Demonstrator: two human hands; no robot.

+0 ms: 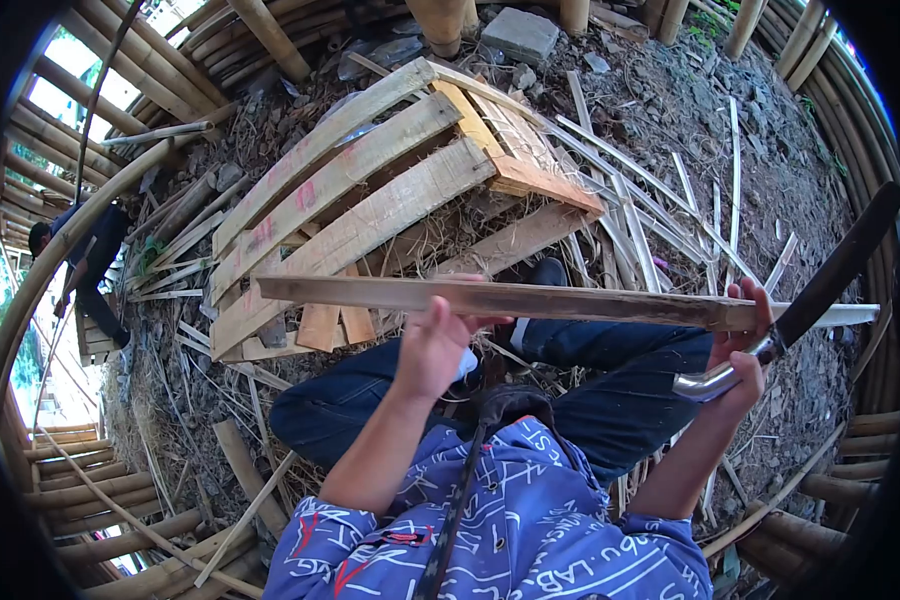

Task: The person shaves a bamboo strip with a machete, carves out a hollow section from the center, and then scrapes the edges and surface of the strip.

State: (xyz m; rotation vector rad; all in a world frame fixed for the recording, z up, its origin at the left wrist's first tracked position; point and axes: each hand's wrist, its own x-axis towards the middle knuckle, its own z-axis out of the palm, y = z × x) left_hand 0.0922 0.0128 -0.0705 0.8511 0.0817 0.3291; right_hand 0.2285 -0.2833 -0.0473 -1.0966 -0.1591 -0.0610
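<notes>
A long split bamboo strip (560, 303) lies level across my lap, above my knees. My left hand (438, 345) grips it left of the middle, thumb on the near side and fingertips showing past the far edge. At the right, my right hand (740, 365) is closed on the silver handle of a machete (842, 265), and its fingers reach up behind the strip. The dark blade slants up to the right, away from the strip. Behind the strip's right end, a pale thin strip sticks out. A wooden crate (370, 200) made of slats stands just beyond the strip.
Thin bamboo strips (635, 230) litter the dirt right of the crate. A concrete block (520, 35) sits at the back. Bamboo pole walls (850, 110) surround the spot. At the far left, another person (95, 260) in dark clothes is near the fence.
</notes>
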